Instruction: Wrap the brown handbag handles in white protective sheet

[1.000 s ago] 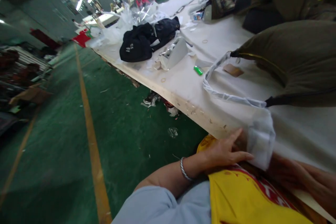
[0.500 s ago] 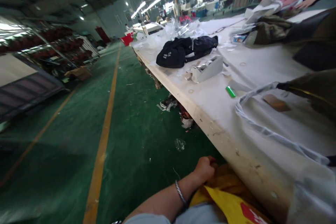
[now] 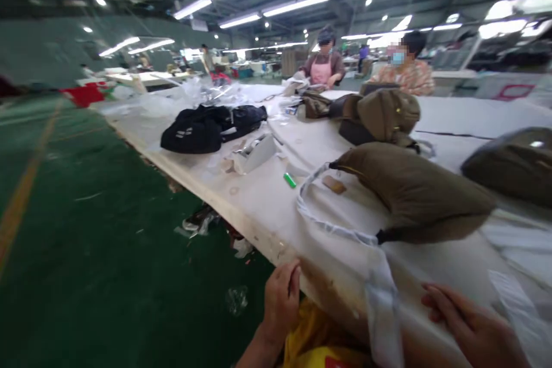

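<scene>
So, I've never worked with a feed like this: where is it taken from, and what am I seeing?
No machine here: these are a person's bare hands, seen by a camera on that person's head, looking forward and down.

The left hand is curled at the near edge of the long, white-covered table, by some yellow cloth. The right hand has its fingers drawn together. Between them is a translucent white strip. I can't make out anything held in either.

Farther in lie a plump olive-brown fabric bag with a white-wrapped loop handle, a small bright-green object, an open white box and a black fabric bundle.
</scene>
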Available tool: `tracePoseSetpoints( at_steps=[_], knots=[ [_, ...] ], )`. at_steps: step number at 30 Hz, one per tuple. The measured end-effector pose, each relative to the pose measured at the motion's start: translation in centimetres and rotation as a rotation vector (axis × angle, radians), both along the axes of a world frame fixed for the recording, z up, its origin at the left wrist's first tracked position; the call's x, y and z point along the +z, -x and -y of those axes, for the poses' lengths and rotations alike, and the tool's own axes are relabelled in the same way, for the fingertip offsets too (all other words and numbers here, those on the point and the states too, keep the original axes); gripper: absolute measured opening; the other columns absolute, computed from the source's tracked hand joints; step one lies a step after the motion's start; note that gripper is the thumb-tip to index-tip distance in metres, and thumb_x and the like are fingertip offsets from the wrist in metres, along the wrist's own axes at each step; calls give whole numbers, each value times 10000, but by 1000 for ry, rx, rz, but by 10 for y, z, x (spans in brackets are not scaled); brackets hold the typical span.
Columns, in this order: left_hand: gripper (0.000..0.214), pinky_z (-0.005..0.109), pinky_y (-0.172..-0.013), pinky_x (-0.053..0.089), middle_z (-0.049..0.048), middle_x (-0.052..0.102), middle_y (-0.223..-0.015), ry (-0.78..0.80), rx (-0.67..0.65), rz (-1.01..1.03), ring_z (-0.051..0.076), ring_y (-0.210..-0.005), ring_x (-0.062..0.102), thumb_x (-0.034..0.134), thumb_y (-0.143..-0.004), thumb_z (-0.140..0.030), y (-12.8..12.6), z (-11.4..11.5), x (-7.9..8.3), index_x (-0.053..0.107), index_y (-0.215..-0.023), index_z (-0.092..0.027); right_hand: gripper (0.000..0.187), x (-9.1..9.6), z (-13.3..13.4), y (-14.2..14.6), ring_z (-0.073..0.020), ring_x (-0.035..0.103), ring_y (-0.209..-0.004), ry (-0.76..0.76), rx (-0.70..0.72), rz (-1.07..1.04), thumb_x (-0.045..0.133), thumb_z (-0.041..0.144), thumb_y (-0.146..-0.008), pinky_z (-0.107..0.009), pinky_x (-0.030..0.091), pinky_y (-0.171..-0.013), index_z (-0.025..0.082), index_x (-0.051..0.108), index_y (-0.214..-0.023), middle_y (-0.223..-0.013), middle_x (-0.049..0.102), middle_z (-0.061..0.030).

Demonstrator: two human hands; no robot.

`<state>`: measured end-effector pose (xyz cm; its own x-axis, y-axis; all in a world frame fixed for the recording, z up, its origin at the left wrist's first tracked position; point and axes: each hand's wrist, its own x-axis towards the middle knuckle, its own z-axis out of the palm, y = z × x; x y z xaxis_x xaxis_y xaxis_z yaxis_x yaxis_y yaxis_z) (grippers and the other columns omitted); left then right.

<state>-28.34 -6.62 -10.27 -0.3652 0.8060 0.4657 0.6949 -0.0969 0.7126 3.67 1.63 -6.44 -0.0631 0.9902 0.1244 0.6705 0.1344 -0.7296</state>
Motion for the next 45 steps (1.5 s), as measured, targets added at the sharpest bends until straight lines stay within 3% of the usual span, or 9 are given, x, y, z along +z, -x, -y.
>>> tracePoseSetpoints(
  at_steps=[2, 6, 12, 17, 23, 28, 32, 39, 45],
  knots=[
    [231, 312, -828, 459, 71, 605, -963, -76, -25, -130, 171, -923, 558, 420, -846, -152, 4, -23, 14, 548, -1036, -183, 416, 7, -4, -1, -217, 638, -607, 73, -73, -69, 496, 518, -714, -319, 538, -579, 172, 638, -897, -741, 689, -80],
    [352, 393, -947, 388, 96, 525, -1166, -114, -151, -351, 204, -1114, 448, 453, -832, -153, 4, -64, 47, 457, -1183, -173, 451, 21, -15, -3, -230, 633, -619, 201, -131, -292, 544, 539, -667, -299, 510, -465, 143, 649, -857, -798, 685, -122],
    [516, 449, -1038, 265, 89, 424, -1301, -38, -351, -604, 229, -1242, 295, 528, -801, -246, -21, -96, 78, 348, -1279, -175, 405, 43, -23, 8, -217, 630, -658, 268, -93, -436, 585, 494, -651, -296, 512, -538, 128, 672, -799, -769, 679, -113],
    [497, 448, -1065, 185, 61, 490, -1220, 100, -437, -747, 203, -1181, 362, 502, -803, -172, -48, -105, 81, 353, -1277, -194, 321, 38, -33, 34, -195, 620, -737, 210, 35, -353, 537, 416, -730, -277, 481, -649, 144, 657, -851, -806, 678, -72],
    [407, 458, -1015, 243, 69, 550, -995, 153, -427, -803, 215, -980, 473, 491, -814, -198, -62, -111, 73, 413, -1212, -157, 323, 21, -50, 66, -192, 598, -695, 176, 128, -211, 524, 400, -742, -266, 434, -617, 113, 653, -812, -757, 665, -74],
    [278, 365, -828, 395, 73, 540, -929, 222, -400, -860, 221, -893, 485, 511, -811, -254, -73, -112, 73, 490, -1069, -154, 247, 20, -57, 78, -179, 567, -647, 203, 128, -205, 548, 346, -713, -258, 393, -575, 115, 635, -727, -709, 649, -61],
    [160, 321, -710, 405, 42, 524, -812, 288, -355, -910, 203, -783, 496, 475, -829, -239, -78, -110, 76, 521, -973, -184, 255, 19, -58, 80, -184, 568, -679, 227, 98, -351, 563, 339, -700, -266, 411, -601, 104, 615, -785, -750, 642, -68],
    [332, 303, -669, 411, 43, 528, -801, 252, -332, -1003, 191, -746, 510, 444, -836, -183, -79, -113, 86, 448, -1168, -189, 414, 4, -55, 86, -191, 569, -703, 176, 117, -478, 637, 416, -637, -282, 439, -612, 134, 575, -933, -809, 640, -55],
    [417, 297, -648, 429, 49, 538, -819, 270, -366, -1106, 190, -745, 526, 448, -811, -117, -87, -115, 96, 415, -1224, -164, 295, 9, -51, 84, -185, 561, -683, 146, 140, -367, 549, 335, -699, -299, 431, -636, 135, 571, -915, -805, 637, -65]
  ],
)
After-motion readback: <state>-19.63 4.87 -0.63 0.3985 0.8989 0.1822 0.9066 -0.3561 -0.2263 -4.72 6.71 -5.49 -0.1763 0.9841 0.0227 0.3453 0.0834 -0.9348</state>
